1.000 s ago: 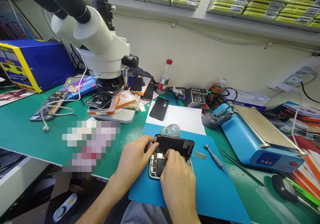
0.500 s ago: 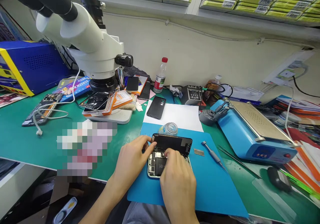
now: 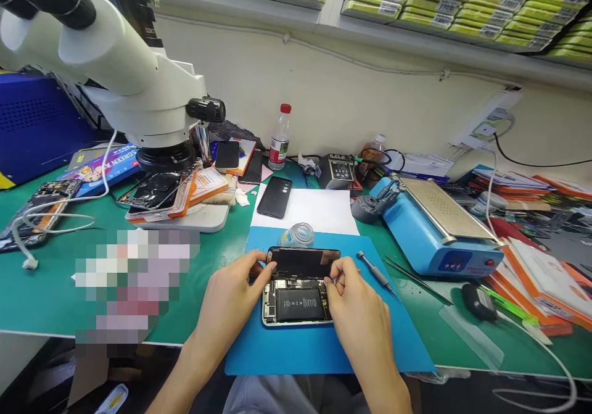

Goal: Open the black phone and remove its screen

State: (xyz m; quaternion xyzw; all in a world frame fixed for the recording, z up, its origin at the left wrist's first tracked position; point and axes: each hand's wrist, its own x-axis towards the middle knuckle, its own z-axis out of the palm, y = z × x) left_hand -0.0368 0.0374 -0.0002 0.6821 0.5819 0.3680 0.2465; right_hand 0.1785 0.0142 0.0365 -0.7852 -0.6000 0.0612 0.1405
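Observation:
An opened phone (image 3: 272, 315) lies on the blue mat (image 3: 277, 355), its black battery (image 3: 298, 304) and circuit parts showing. The detached-side screen (image 3: 296, 261) stands tilted up along the phone's far edge. My left hand (image 3: 234, 293) pinches the screen's left end between thumb and fingers. At the phone's right end, my right hand (image 3: 363, 309) has its thumb and index finger pressed together, close to the screen's lower right corner. Whatever sits between those fingertips is hidden. Right of the phone lies a grey screwdriver (image 3: 377, 273). A small round tin (image 3: 297, 235) stands just behind the screen.
A microscope (image 3: 139, 87) overhangs the left side above stacked boxes and phone parts. Another black phone (image 3: 275, 197) rests on white paper (image 3: 324, 207). To the right are tweezers (image 3: 419, 280) and a blue heating plate (image 3: 439, 241). A bottle (image 3: 280, 139) stands by the wall.
My right hand has moved from over the phone's middle to its right end, uncovering the battery. My left hand keeps its hold on the screen. The view has turned slightly right.

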